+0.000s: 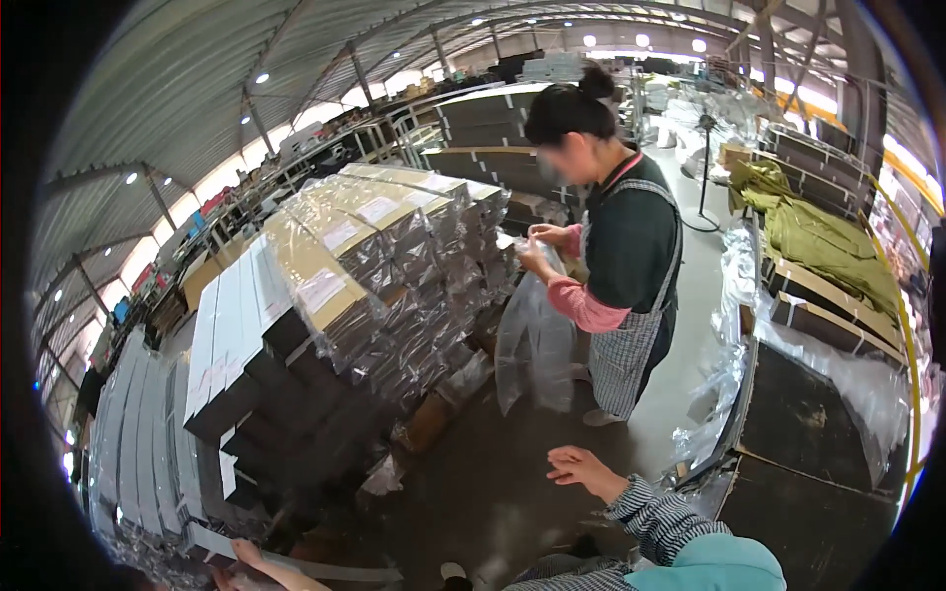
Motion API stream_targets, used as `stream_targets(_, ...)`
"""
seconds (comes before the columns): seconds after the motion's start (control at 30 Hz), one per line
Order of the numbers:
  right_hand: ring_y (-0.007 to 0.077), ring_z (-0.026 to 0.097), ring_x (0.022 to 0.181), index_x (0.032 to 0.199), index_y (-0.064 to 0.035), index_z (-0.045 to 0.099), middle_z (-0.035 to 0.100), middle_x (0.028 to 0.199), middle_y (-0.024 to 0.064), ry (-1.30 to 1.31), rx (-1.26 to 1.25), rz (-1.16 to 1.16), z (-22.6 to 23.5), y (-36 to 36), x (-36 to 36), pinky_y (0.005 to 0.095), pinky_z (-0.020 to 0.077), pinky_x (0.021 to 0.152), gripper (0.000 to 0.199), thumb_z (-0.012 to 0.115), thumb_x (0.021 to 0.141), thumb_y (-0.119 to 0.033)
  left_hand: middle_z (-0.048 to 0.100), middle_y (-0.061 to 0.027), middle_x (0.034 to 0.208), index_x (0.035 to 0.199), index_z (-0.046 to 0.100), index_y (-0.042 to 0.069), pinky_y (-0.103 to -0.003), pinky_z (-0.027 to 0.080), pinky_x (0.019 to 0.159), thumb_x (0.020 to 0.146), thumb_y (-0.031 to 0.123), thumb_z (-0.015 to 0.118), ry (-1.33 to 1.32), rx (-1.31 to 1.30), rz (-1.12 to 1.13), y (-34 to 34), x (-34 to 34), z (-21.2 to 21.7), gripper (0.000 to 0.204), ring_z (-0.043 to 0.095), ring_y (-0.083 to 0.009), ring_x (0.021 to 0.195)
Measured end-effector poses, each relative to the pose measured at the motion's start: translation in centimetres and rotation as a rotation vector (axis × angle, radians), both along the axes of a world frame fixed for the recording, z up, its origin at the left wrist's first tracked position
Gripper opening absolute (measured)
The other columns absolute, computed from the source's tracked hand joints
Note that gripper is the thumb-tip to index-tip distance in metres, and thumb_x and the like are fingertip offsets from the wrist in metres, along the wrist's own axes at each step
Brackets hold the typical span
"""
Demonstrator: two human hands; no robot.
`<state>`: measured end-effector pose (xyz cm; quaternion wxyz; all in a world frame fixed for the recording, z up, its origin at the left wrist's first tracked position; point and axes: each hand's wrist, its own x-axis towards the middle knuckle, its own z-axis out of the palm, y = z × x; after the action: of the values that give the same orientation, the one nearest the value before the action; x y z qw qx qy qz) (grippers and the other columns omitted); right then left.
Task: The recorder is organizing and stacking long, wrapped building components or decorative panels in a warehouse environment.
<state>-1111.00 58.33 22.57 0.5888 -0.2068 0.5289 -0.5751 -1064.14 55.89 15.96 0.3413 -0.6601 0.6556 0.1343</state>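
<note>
Four hands were seen: the wearer's left hand point(247, 553), right hand point(587, 472) and two of one co-worker point(641, 241). One black stand point(704, 169), one green cloth point(823, 236) and three big round lamps point(641, 40) were counted.

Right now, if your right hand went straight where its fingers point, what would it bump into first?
Probably the pile of wrapped boxes, across the floor to the left, but how high and far the right hand is looks unclear.

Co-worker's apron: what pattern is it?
The apron is checked, dark and pale, in the head view.
</note>
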Motion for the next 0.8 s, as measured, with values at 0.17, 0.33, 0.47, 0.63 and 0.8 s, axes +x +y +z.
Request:
stream_targets(0.17,0.0197,0.065,0.107,0.134,-0.0045,0.05,0.057,0.13,0.0099,-0.008,0.069,0.238,1.0,-2.5,7.1,0.0333,0.0544,0.087,0.043,0.061,0.099,-0.027,0.064,-0.0128,0.123,0.126,0.061,0.007,-0.038,0.045,0.099,0.097,0.026,0.057,-0.111,0.005,0.011,0.2,5.9,0.4,0.035,0.058,-0.0259,0.117)
stream_targets(0.33,0.016,0.065,0.102,0.134,-0.0071,0.051,0.06,0.127,0.0061,-0.074,0.007,0.468,-1.2,-5.3,16.9,0.0298,0.0544,0.083,0.042,0.06,0.099,-0.029,0.064,-0.0128,0.124,0.127,0.06,0.008,-0.039,0.045,0.099,0.097,0.026,0.056,-0.232,0.026,-0.048,-0.1,12.5,0.1,0.035,0.058,-0.0261,0.118)
stream_targets(0.47,0.0125,0.063,0.096,0.138,-0.0038,0.047,0.058,0.117,0.0041,-0.041,-0.063,0.648,1.0,-7.2,24.5,0.0288,0.0537,0.08,0.047,0.057,0.1,-0.03,0.063,-0.0128,0.124,0.128,0.06,0.008,-0.039,0.045,0.1,0.098,0.027,0.056,-0.313,0.023,-0.037,-0.3,17.0,0.3,0.036,0.058,-0.0262,0.118)
stream_targets(0.63,0.0127,0.063,0.096,0.136,-0.0073,0.05,0.059,0.112,0.0008,-0.046,-0.077,0.687,0.0,-7.7,30.2,0.0293,0.0534,0.079,0.044,0.06,0.098,-0.029,0.063,-0.0128,0.125,0.128,0.059,0.008,-0.039,0.044,0.1,0.098,0.027,0.055,-0.473,0.017,-0.027,-1.2,24.8,2.0,0.037,0.057,-0.0264,0.119)
stream_targets(0.8,0.0125,0.062,0.094,0.136,-0.0063,0.048,0.057,0.108,0.0008,-0.112,-0.066,0.662,-2.9,-5.7,32.7,0.0301,0.0528,0.08,0.046,0.059,0.099,-0.031,0.062,-0.0127,0.126,0.129,0.058,0.008,-0.039,0.044,0.101,0.098,0.027,0.055,-0.669,0.014,-0.063,-3.4,31.7,5.2,0.037,0.057,-0.0266,0.119)
